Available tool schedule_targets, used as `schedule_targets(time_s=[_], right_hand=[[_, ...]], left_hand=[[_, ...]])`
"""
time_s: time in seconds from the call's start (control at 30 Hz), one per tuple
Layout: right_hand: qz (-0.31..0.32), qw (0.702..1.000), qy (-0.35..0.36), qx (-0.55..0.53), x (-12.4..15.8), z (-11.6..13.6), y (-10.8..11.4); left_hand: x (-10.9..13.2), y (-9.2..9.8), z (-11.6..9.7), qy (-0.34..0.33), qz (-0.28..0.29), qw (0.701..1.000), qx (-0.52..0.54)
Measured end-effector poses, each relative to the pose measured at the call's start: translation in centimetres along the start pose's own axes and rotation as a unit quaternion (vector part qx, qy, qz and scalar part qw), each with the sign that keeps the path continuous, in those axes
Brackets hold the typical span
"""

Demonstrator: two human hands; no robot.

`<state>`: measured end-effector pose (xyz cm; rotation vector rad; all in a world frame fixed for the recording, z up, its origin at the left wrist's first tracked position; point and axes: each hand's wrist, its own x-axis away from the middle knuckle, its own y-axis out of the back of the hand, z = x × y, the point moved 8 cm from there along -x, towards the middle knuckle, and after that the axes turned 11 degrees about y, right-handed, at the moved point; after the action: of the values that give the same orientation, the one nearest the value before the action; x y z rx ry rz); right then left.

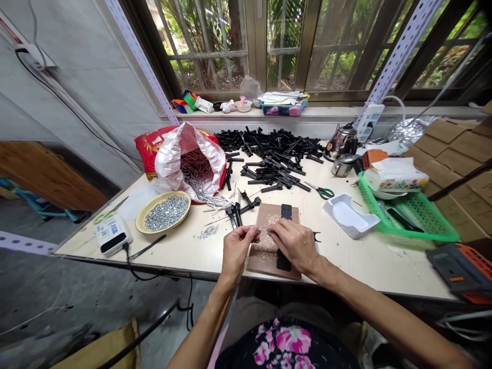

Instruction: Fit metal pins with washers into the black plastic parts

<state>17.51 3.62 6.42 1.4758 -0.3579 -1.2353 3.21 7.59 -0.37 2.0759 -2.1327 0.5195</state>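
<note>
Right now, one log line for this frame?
left hand: pinching thin silvery pin | right hand: pinching same pin | below: brown wooden board

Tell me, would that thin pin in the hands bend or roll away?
Probably stiff: the pin runs straight between the left hand and right hand. Likely light: both only pinch it. So thin, it may slip or roll on the table.

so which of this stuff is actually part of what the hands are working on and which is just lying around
In use: left hand and right hand pinching a thin metal pin over the brown board; probably the bag of pins, yellow plate of metal bits, pile of black pieces.
Lying about: scissors, kettle, green basket, white tray.
</note>
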Motion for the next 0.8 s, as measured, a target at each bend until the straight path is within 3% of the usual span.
schedule_targets(time_s=[0.2,0.4,0.6,0.73,0.8], right_hand=[[0.027,0.989,-0.066,-0.131,0.4,-1.3,-1.7],[0.034,0.999,-0.015,-0.039,0.5,-0.8,-1.4],[0.052,0.990,-0.042,-0.122,0.7,-1.5,-2.0],[0.041,0.998,-0.016,-0.051,0.5,-1.0,-1.3],[0.063,0.995,-0.033,-0.067,0.5,-1.3,-1.7]], left_hand=[[-0.3,-0.3,0.0,0.009,0.008,1.000,0.001],[-0.4,-0.5,0.3,0.023,0.022,0.999,-0.027],[-0.5,-0.6,0.0,0.011,0.036,0.997,-0.062],[-0.6,-0.6,0.0,0.001,0.034,0.995,-0.091],[-0.5,-0.6,-0.2,-0.011,0.028,0.994,-0.107]])
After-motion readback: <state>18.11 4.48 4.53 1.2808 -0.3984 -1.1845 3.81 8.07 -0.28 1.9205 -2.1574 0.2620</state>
